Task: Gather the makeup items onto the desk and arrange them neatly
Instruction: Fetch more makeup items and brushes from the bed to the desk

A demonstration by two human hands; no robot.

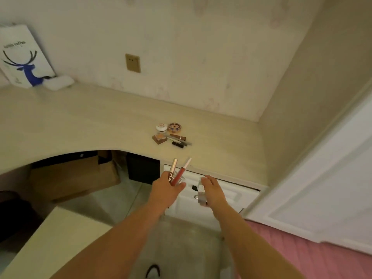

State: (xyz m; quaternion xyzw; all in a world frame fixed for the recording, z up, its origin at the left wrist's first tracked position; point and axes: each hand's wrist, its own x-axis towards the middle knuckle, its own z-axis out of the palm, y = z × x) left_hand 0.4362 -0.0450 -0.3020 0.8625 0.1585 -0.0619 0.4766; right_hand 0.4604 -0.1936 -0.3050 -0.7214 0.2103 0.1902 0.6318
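Left hand (168,188) grips two slim lip gloss tubes near their lower ends: a silver-capped tube (173,169) and a red gloss tube (181,172) with a pale cap, both fanning up and forward, apart at the tips. A small clear item seems tucked behind them in the same grip; can't tell what it is. Right hand (211,190) has fingers curled around a clear bottle (201,193), held just right of the left hand, the two hands close but not touching.

Handling guess: tubes are light, rigid, smooth plastic, likely to slip or roll once set down; hold low on the barrel as now, lay them flat and parallel. Clear bottle looks hard, glossy, maybe glass, so possibly fragile; a wrap around the body suits it, set it down upright and gently.

Ahead of both hands, on the desk (80,117), sits the gathered cluster: a white round jar (161,127) beside a round patterned compact (174,127), a square brown palette (159,138), and several pencils and sticks (179,140) lying close together.

Below the hands, white drawer fronts (227,190). Far left beyond the hands, a white bag with blue deer (24,57) leans at the wall.
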